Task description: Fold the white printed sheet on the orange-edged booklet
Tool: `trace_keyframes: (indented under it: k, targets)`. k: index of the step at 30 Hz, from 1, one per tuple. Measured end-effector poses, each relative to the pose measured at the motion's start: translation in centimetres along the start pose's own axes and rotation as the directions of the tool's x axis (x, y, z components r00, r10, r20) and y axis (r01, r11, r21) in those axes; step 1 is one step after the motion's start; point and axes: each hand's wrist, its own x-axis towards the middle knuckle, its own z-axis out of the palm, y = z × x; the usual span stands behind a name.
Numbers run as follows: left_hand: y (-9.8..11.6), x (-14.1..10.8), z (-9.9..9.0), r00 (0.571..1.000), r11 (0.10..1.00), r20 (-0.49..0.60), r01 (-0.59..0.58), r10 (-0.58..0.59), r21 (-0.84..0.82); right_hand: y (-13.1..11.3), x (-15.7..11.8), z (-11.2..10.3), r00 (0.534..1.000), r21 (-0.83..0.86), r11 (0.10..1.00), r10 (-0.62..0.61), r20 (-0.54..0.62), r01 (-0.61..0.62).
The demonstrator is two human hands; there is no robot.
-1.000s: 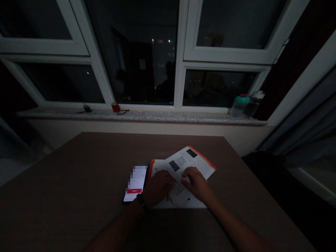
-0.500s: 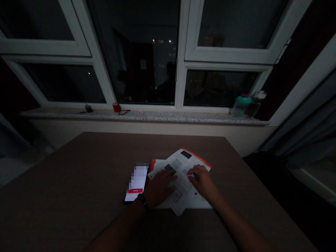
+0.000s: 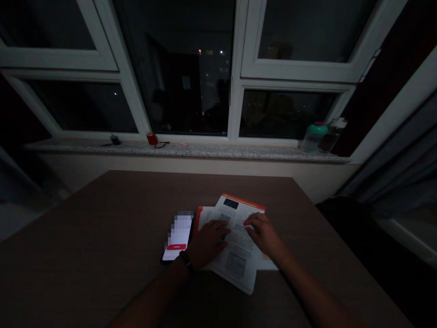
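Observation:
A printed leaflet [image 3: 235, 259] with an orange top band lies tilted on the brown table, partly covering another orange-edged printed sheet [image 3: 206, 213]. My left hand [image 3: 208, 243], with a dark band at the wrist, rests on the papers' left part, fingers spread. On the leaflet's right side is my right hand [image 3: 261, 231], its fingers curled and the thumb close to the fingertips. A small pale pink spot shows at those tips; I cannot make out whether it is an object. Just left of my left hand lies a phone [image 3: 177, 239] with its screen lit.
The table's [image 3: 102, 228] far edge faces a speckled stone windowsill [image 3: 211, 150]. On the sill are a small dark bottle [image 3: 115, 140], a red jar [image 3: 152, 138], a clear bottle with a teal lid [image 3: 314, 135] and another clear bottle [image 3: 332, 134]. A grey curtain [image 3: 403, 150] hangs at right.
The leaflet has turned counterclockwise beneath my hands: its top edge has swung left and its bottom corner right. Both hands have stayed nearly in place.

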Motion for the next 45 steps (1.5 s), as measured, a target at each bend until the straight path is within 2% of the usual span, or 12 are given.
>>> trace_keyframes:
  k: [5, 12, 19, 26, 32, 40, 45]
  targets:
    - [0.1, 0.0, -0.3, 1.0, 1.0, -0.002, 0.016, -0.016, -0.003, -0.1, 0.1, 0.1, 1.0, 0.037, 0.999, -0.013, 0.013, 0.012]
    - [0.7, 0.2, -1.0, 0.999, 0.998, 0.011, -0.033, 0.033, -0.058, -0.1, 0.1, -0.1, 0.999, 0.064, 0.998, -0.023, 0.026, 0.022]
    - [0.2, -0.1, -0.2, 1.0, 1.0, -0.007, -0.008, 0.008, -0.012, -0.5, 0.0, -0.9, 0.993, 0.088, 0.993, -0.081, 0.08, 0.074]
    - [-0.3, -0.3, 0.0, 1.0, 1.0, -0.006, 0.017, -0.017, -0.016, 0.3, 0.3, -0.9, 0.999, 0.075, 0.997, 0.01, 0.039, -0.013]
    - [0.1, -0.2, -0.3, 1.0, 1.0, 0.025, 0.009, -0.009, -0.018, 1.2, 0.3, -1.2, 1.0, 0.079, 0.997, -0.003, 0.03, 0.001]
    - [0.3, 0.0, -0.5, 0.999, 0.997, -0.02, -0.048, 0.047, -0.06, 0.9, 0.1, -1.3, 0.995, 0.106, 0.994, -0.036, 0.097, 0.026]
    - [0.1, -0.1, -0.2, 0.999, 0.999, -0.032, -0.038, 0.037, -0.029, 0.4, 0.1, -1.4, 0.985, 0.138, 0.989, -0.078, 0.153, 0.057]
